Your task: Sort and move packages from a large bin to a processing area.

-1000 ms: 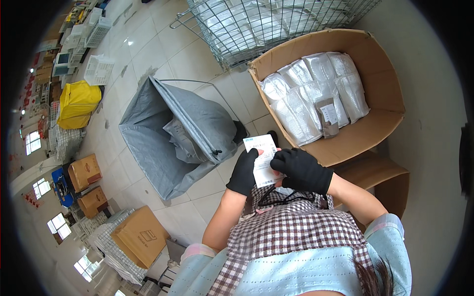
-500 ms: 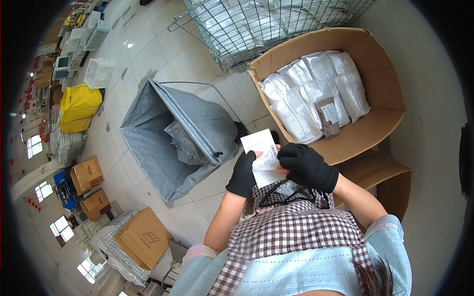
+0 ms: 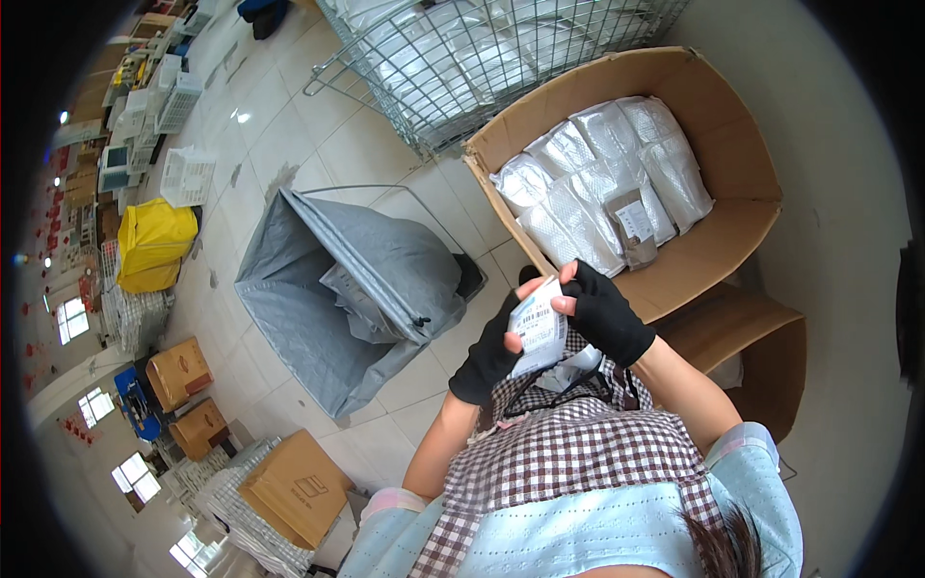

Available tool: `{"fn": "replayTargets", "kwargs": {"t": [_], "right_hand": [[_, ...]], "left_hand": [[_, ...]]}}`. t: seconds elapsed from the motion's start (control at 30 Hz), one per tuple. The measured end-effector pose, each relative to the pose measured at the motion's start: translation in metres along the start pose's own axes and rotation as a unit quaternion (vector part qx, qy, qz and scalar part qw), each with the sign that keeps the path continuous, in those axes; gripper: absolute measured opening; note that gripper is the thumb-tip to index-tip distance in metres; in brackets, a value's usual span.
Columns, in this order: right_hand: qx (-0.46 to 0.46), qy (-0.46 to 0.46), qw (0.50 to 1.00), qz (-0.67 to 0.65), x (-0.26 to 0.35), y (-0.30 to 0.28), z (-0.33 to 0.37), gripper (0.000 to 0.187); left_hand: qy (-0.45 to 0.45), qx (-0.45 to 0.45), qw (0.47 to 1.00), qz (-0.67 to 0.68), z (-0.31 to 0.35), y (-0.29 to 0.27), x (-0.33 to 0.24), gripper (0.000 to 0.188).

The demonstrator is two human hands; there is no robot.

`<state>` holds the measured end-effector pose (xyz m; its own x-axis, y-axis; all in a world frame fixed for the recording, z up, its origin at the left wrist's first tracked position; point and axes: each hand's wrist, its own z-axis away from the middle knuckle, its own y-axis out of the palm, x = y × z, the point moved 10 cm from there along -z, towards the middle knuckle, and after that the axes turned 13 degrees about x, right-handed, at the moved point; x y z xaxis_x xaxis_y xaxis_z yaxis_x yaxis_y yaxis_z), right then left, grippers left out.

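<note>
In front of my apron, both hands hold a white printed label sheet (image 3: 538,332). My left hand (image 3: 488,354), in a black glove with bare fingertips, grips the sheet's left edge. From the upper right, my right hand (image 3: 605,313), gloved the same way, pinches its top corner between thumb and fingers. Just beyond my right hand, an open cardboard box (image 3: 737,159) holds several bubble-wrapped packages (image 3: 602,135). Lying on them is a brownish packet (image 3: 640,254) with a white label. Crumpled whitish material (image 3: 570,371) shows at my apron below the sheet.
An open grey fabric bin (image 3: 289,323) with grey packets inside stands to the left. A wire cage (image 3: 424,106) full of wrapped packages is at the far side. Another carton (image 3: 771,356) sits at my right. A yellow bag (image 3: 154,241) and cartons (image 3: 294,486) line the left.
The sheet has turned and tilted, and my right hand has moved up to its top corner. The view has shifted slightly.
</note>
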<state>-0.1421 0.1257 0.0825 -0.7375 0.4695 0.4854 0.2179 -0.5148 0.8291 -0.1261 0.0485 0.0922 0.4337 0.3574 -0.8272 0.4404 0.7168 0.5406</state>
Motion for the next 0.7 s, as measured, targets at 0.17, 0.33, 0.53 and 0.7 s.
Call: {"fn": "replayTargets", "kwargs": {"t": [0.17, 0.33, 0.53, 0.7], "right_hand": [[0.02, 0.028, 0.985, 0.17, 0.03, 0.014, 0.002, 0.032], [0.013, 0.055, 0.979, 0.194, 0.037, -0.005, 0.011, 0.022], [0.0, 0.065, 0.984, 0.167, 0.048, -0.036, 0.018, 0.017], [-0.014, 0.078, 0.981, 0.177, 0.055, -0.061, 0.02, 0.025]], "left_hand": [[-0.038, -0.068, 0.982, 0.174, 0.008, -0.02, 0.019, 0.118], [-0.059, -0.031, 0.993, 0.099, -0.012, -0.013, 0.011, 0.122], [-0.122, -0.013, 0.991, 0.057, -0.029, 0.0, 0.031, 0.114], [-0.095, 0.014, 0.994, 0.049, -0.043, 0.002, 0.058, 0.116]]}}
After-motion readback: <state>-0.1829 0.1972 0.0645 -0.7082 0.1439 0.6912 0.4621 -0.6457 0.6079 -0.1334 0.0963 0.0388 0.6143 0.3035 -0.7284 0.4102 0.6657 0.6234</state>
